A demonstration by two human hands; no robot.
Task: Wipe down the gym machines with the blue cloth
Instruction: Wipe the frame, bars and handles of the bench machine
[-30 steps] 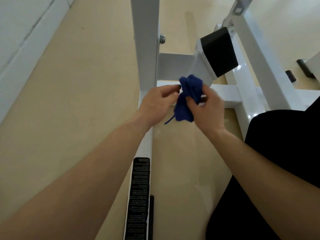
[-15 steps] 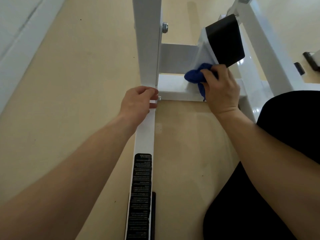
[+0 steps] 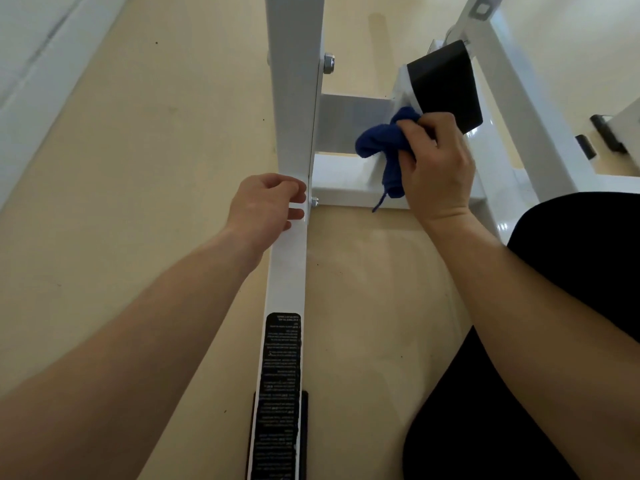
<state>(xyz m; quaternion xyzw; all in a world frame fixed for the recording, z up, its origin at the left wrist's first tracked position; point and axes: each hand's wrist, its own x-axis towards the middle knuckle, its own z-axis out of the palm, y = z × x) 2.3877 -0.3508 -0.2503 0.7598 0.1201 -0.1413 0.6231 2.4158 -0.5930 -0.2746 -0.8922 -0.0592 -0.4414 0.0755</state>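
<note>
A white-framed gym machine (image 3: 294, 109) fills the middle of the view, with an upright post, a floor rail and a cross beam (image 3: 343, 188). My right hand (image 3: 436, 168) grips the bunched blue cloth (image 3: 379, 140) and presses it against the slanted white bracket just below a black pad (image 3: 445, 88). A corner of the cloth hangs down over the cross beam. My left hand (image 3: 266, 202) hovers at the foot of the upright post with its fingers loosely curled and nothing in it.
The floor rail (image 3: 287, 271) carries a black warning label (image 3: 280, 386) near me. More white frame bars (image 3: 512, 98) slant at the right. My black-clad leg (image 3: 571, 271) fills the lower right. A white wall base (image 3: 41, 71) runs along the left.
My left hand let go of the cloth and dropped to the post's foot. My right hand carried the cloth up against the bracket under the black pad, then slid it slightly left.
</note>
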